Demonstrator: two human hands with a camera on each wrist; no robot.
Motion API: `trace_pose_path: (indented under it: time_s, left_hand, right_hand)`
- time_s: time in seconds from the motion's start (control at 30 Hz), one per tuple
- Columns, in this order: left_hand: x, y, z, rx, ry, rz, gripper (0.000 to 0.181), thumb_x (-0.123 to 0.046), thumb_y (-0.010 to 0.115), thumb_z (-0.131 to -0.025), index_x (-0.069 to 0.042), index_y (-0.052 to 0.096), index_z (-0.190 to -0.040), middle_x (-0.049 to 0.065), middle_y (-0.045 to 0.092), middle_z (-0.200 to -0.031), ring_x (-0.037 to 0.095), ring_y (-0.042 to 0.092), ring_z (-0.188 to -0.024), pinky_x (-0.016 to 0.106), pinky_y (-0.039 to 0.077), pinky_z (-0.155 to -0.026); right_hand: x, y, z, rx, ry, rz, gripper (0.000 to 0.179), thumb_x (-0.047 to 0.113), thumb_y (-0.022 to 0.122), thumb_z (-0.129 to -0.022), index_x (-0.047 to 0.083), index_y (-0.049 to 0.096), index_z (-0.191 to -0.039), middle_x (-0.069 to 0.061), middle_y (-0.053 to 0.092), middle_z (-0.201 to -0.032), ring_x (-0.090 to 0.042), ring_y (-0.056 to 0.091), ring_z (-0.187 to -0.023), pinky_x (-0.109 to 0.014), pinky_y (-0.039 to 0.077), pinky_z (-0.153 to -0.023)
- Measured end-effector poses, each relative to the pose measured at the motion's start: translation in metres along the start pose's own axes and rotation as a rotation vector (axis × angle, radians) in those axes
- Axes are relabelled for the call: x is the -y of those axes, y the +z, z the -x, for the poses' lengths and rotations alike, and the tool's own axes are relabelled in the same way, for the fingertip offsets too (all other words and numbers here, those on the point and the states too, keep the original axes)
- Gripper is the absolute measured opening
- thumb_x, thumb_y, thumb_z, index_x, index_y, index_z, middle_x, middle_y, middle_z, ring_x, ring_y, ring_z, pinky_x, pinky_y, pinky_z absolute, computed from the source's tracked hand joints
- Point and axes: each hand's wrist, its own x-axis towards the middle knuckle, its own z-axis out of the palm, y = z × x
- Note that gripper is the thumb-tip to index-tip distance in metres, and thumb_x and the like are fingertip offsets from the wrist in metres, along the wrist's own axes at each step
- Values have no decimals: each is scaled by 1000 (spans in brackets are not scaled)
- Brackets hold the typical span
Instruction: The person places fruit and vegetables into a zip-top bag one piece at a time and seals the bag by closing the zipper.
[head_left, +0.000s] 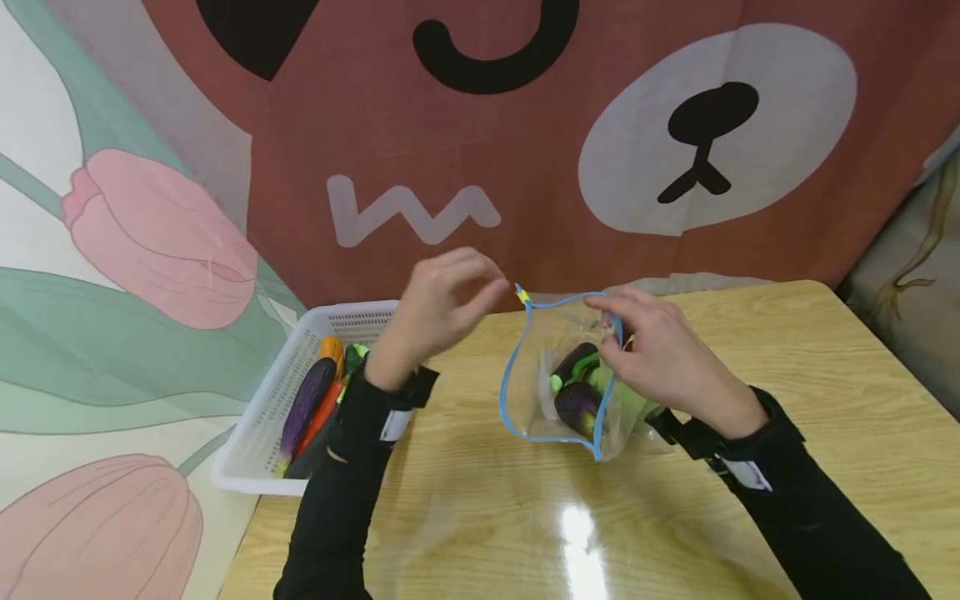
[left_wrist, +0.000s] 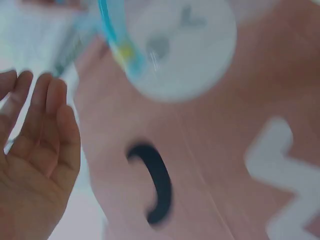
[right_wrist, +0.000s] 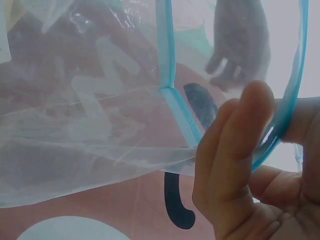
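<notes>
A clear zip bag [head_left: 506,396] with a blue rim lies on the table, its mouth held wide and facing left. Dark eggplants [head_left: 577,407] and green vegetables show inside it. My right hand [head_left: 652,350] pinches the bag's rim at the right side; the right wrist view has the blue strip [right_wrist: 287,112] running between thumb and fingers. At the far corner of the mouth sits a yellow slider [head_left: 522,296]. My left hand [head_left: 450,304] is raised just left of that corner, apart from the bag and holding nothing, with relaxed fingers [left_wrist: 42,97] in the left wrist view.
To the left, partly behind my left forearm, stands a white plastic basket [head_left: 247,442]. It holds a long purple eggplant [head_left: 306,408], an orange-red vegetable [head_left: 321,417], a yellow-orange one [head_left: 332,354] and green ones. A printed cloth [head_left: 420,108] hangs behind the wooden table [head_left: 480,517].
</notes>
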Motion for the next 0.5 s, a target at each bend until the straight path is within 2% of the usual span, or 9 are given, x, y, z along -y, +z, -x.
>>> trace_pose_path:
  time_s: [0.1,0.2,0.37,0.5]
  left_hand:
    - [24,-19,9,-94,-170,-36,11,-11,62,-91,-5,70,-85,2,64,-81,12,58,-74,29,48,-68]
    - [44,-32,20,-127,-303,-94,14,-14,62,-92,-5,70,-85,4,63,-79,15,58,-72,33,49,-67]
    - [70,-42,37,-122,-498,-158,19,-21,60,-94,-6,71,-89,6,64,-77,17,56,-68,34,46,-64]
    - [88,-46,55,-60,-687,-184,24,-26,55,-96,-6,70,-95,7,63,-77,20,50,-63,33,40,-60]
  right_hand:
    - [0,1,-1,6,3,0,39,-2,52,-84,-1,60,-122,-5,55,-98,-10,42,-55,-27,37,-51]
    - [0,2,-1,6,1,2,38,-2,52,-84,-1,60,-121,-6,55,-98,-10,42,-53,-27,37,-50]
    - [0,3,-3,-23,-29,20,37,-2,53,-82,-1,62,-119,-6,55,-96,-9,40,-52,-27,36,-50]
    - [0,4,-3,-28,-33,21,37,-2,53,-82,-1,62,-118,-6,56,-99,-9,40,-51,-26,35,-49]
